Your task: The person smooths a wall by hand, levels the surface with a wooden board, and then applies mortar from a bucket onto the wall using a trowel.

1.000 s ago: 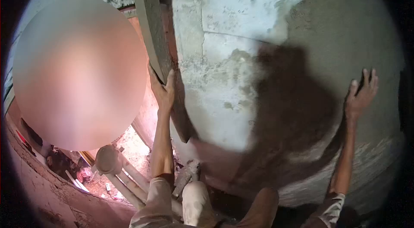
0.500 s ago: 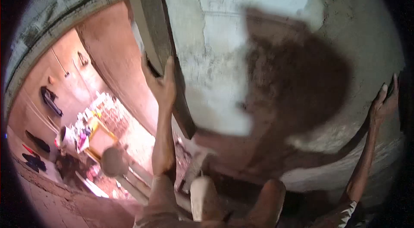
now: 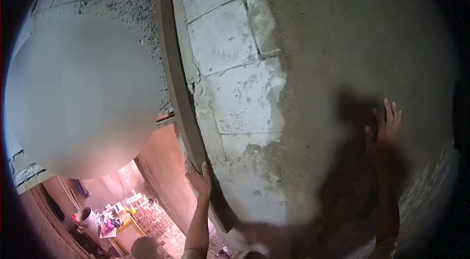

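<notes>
Batten (image 3: 178, 82): held at the left hand (image 3: 199, 180); long axis near-upright with a slight tilt, rising well above that hand and ending just below it, to the right;
Left hand: the nearer of the two; grasping the batten near its lower end, thumb and fingers at opposite sides;
Right hand (image 3: 387, 129): well apart, right of the batten; grasping nothing, fingers spread before the grey plaster (image 3: 333, 28); contact cannot be told;
Exposed blockwork (image 3: 225, 38): above and between the hands, beside the batten.
</notes>
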A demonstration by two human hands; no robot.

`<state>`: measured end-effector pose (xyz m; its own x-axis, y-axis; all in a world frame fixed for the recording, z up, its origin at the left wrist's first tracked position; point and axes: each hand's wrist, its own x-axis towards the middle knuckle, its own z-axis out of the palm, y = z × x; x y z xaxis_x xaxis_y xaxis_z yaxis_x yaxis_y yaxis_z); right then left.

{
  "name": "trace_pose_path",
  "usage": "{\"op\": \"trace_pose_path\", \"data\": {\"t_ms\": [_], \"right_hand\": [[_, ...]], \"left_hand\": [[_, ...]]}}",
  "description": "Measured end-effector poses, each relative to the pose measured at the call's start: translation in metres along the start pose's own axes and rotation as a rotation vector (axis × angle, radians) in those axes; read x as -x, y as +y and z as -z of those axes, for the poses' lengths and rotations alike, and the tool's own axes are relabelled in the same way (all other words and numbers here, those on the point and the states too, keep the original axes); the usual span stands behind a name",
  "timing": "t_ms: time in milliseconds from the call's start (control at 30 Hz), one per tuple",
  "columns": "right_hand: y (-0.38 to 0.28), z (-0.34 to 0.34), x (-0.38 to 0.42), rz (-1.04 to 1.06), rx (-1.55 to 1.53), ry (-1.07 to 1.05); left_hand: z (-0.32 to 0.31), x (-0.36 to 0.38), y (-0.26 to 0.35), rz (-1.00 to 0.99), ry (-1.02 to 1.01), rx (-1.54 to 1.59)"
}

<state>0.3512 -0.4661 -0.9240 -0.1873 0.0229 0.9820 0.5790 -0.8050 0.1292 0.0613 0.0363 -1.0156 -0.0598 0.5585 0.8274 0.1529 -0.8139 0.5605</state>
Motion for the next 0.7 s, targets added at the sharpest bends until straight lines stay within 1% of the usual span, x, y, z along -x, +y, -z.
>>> {"op": "trace_pose_path", "data": {"t_ms": [67, 233, 300, 333, 367, 400, 433, 467, 500, 533, 600, 633, 667, 700], "right_hand": [[-0.007, 0.006, -0.004, -0.053, -0.038, -0.073], [-0.006, 0.007, -0.003, -0.049, -0.065, -0.065], [-0.003, 0.002, -0.004, -0.026, -0.077, -0.082], [-0.002, 0.000, -0.005, -0.010, -0.043, -0.058], [0.000, 0.002, -0.005, 0.010, -0.012, -0.048], [0.001, 0.002, -0.006, 0.034, -0.026, -0.114], [0.002, 0.001, -0.008, 0.045, -0.004, -0.059], [0.002, 0.000, -0.010, 0.062, 0.009, -0.016], [0.003, -0.004, -0.012, 0.105, 0.056, -0.001], [0.006, -0.008, -0.014, 0.151, 0.098, 0.021], [0.016, -0.018, -0.011, 0.070, -0.083, -0.081], [0.015, -0.022, -0.010, 0.040, -0.148, -0.136], [0.008, -0.023, -0.014, 0.108, -0.164, -0.082], [0.004, -0.022, -0.015, 0.173, -0.171, -0.008]], "left_hand": [[0.008, 0.001, 0.007, -0.053, -0.047, -0.064], [0.003, 0.007, -0.004, -0.066, -0.013, -0.038], [-0.003, 0.011, -0.010, -0.092, 0.077, 0.171], [-0.003, 0.013, -0.015, -0.094, 0.088, 0.123], [-0.003, 0.017, -0.014, -0.075, 0.103, 0.195], [-0.006, 0.021, -0.015, -0.046, 0.119, 0.263], [-0.005, 0.023, -0.012, -0.054, 0.143, 0.192], [-0.004, 0.024, -0.001, -0.009, 0.157, 0.220], [-0.011, 0.023, -0.029, -0.070, 0.180, 0.266], [-0.012, 0.022, -0.023, 0.018, 0.151, 0.388], [-0.012, 0.019, -0.038, -0.021, 0.225, 0.373], [-0.009, 0.022, -0.029, -0.053, 0.274, 0.357], [-0.006, 0.023, -0.037, -0.015, 0.249, 0.325], [-0.009, 0.024, -0.045, 0.045, 0.241, 0.463]]}}
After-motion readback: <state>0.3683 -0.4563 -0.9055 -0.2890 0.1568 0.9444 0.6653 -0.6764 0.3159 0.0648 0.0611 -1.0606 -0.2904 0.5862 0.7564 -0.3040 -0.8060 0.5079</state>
